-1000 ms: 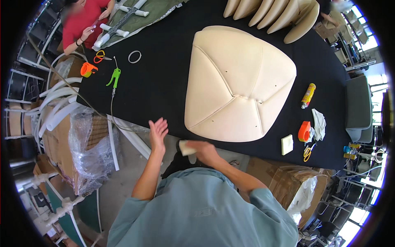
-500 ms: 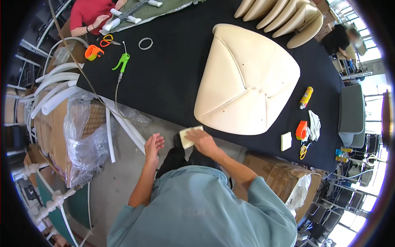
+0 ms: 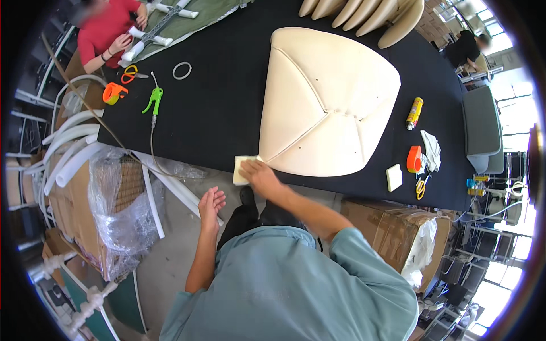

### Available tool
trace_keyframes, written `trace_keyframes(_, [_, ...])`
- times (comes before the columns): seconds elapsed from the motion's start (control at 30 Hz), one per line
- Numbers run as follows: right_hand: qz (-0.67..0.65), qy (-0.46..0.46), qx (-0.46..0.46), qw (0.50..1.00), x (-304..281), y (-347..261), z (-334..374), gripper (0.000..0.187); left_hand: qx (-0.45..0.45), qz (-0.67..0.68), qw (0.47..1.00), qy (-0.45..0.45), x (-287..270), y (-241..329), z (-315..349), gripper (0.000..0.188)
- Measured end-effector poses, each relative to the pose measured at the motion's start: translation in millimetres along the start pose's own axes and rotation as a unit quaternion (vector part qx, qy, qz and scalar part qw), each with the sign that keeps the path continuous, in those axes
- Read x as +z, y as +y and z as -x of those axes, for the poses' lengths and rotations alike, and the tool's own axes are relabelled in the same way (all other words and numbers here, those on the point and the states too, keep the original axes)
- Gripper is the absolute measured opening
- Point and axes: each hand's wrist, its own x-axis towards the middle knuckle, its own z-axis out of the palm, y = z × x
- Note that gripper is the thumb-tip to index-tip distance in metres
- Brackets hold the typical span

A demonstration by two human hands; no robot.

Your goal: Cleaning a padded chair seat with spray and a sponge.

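Observation:
Under the fingers of my right hand (image 3: 259, 177) is a pale cream square sponge (image 3: 240, 171), at the near edge of the black table. The sponge lies just left of the near-left corner of a large cream upholstered chair panel (image 3: 327, 102). Stitched seams meet at a pinched fold in the panel, and several small holes dot its surface. My left hand (image 3: 211, 204) hovers short of the table with its fingers apart, holding nothing. A second cream sponge (image 3: 394, 177) sits to the right of the panel.
A green air blow gun (image 3: 153, 101) on a hose, orange scissors (image 3: 129, 74), an orange tape dispenser (image 3: 114, 93) and a ring (image 3: 182, 70) lie left. Right are a yellow spray can (image 3: 414, 113), cloth (image 3: 430, 150) and yellow scissors (image 3: 421, 188). Cream shells (image 3: 364, 14) stand behind; co-worker far left.
My right hand has moved the sponge forward and a little left, to the table edge beside the panel's corner. The whole view has shifted slightly; my left hand stays empty.

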Motion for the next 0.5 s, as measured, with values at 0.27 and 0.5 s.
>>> trace_keyframes(0.27, [0.038, 0.255, 0.142, 0.956, -189.0, 83.3, -32.5, 0.058, -0.004, -0.070, 0.997, -0.022, -1.7, 16.8, -20.3, 0.045])
trace_keyframes(0.5, [0.157, 0.274, 0.403, 0.859, -173.7, 160.1, 193.3, 0.050, -0.003, -0.079, 0.996, -0.039, 3.5, 30.5, -26.8, 0.046])
